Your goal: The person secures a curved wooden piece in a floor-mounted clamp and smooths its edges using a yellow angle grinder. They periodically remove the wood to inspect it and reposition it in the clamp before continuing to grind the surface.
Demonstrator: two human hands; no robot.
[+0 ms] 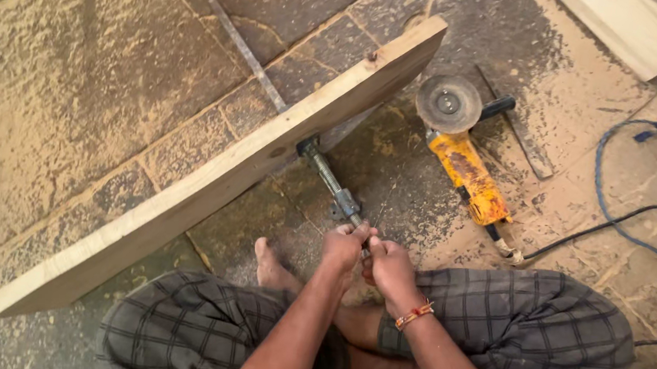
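2 bare hands, the left hand [344,246] and the right hand [389,267], close together around the handle end of a steel screw clamp [331,185] at lower centre of the frame. The clamp's threaded rod runs up and left to a long pale wooden plank [214,176], which stands on edge diagonally across a sawdust-coated stone floor [68,81]. Just right of the plank lies a yellow angle grinder [464,155], its round abrasive disc facing up and its blue cable [636,162] looping toward the right edge. Judging from the pose, the plank could tip if the clamp slips, and the disc sits near the person's crossed legs in grey checked cloth. The wood looks smooth, the rod ridged, the floor gritty.
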